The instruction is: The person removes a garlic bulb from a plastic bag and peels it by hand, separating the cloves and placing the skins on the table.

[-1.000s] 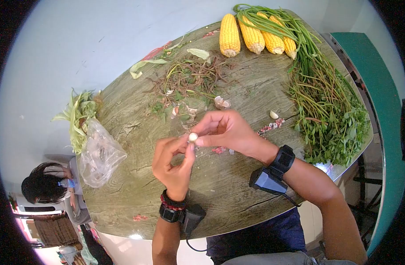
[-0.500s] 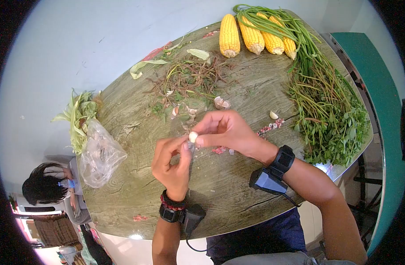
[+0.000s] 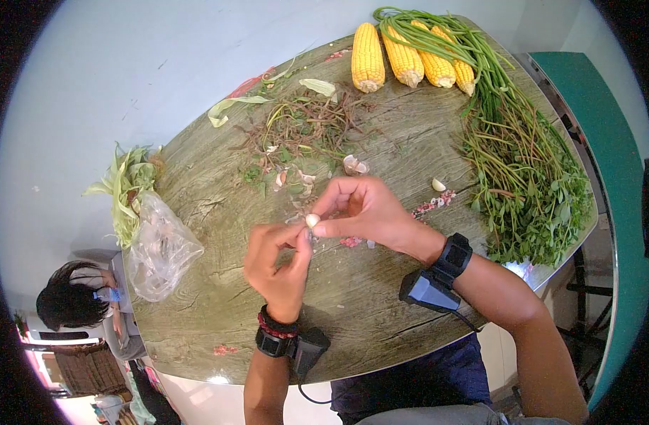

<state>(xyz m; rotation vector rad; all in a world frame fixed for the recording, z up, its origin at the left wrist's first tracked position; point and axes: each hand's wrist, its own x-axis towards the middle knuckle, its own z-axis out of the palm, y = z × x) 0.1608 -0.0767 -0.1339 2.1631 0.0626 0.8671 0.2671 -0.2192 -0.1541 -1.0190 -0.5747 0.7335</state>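
A pale garlic clove (image 3: 312,220) is pinched between the thumb and index finger of my right hand (image 3: 367,212). My left hand (image 3: 276,262) meets it from the other side, its thumb and fingertips closed against the clove's lower left. Just beyond my hands lie a partly broken garlic bulb (image 3: 355,165) and loose garlic skins (image 3: 307,180). Another peeled clove (image 3: 438,185) rests on the table to the right of my right hand.
Plant trimmings (image 3: 310,124) are heaped on the wooden table (image 3: 218,312). Several corn cobs (image 3: 368,58) lie at the back, beside long green stems and leafy greens (image 3: 533,191). A clear plastic bag (image 3: 161,248) and husks (image 3: 130,177) sit left. Another person (image 3: 73,294) is beyond the left edge.
Both hands and the garlic clove have shifted very slightly to the right. My left thumb has risen a little towards the clove. Other things stay where they were.
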